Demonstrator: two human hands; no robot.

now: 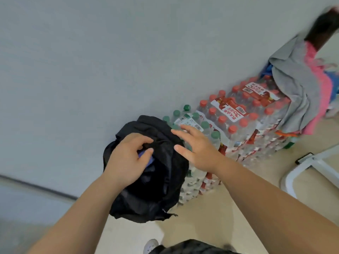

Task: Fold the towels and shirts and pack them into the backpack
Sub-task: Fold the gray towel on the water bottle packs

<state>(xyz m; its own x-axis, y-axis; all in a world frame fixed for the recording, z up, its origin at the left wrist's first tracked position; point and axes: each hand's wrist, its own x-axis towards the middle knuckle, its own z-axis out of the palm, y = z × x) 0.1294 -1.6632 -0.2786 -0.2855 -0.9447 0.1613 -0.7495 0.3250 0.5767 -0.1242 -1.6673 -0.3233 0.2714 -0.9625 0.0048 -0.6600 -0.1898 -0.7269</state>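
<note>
The left hand [126, 158] is clamped on the rim of the backpack [161, 180], fabric pinched between thumb and fingers, probably so that the mouth is held open. A blue cloth [145, 155] is seen inside, just under those fingers. The right hand [198, 147] is spread and empty, just right of the mouth. The backpack is stood beneath both hands, against the bottle packs [238, 121]. Its long axis appears upright, mouth upward. Clothes [293, 92] are draped well beyond the right hand.
</note>
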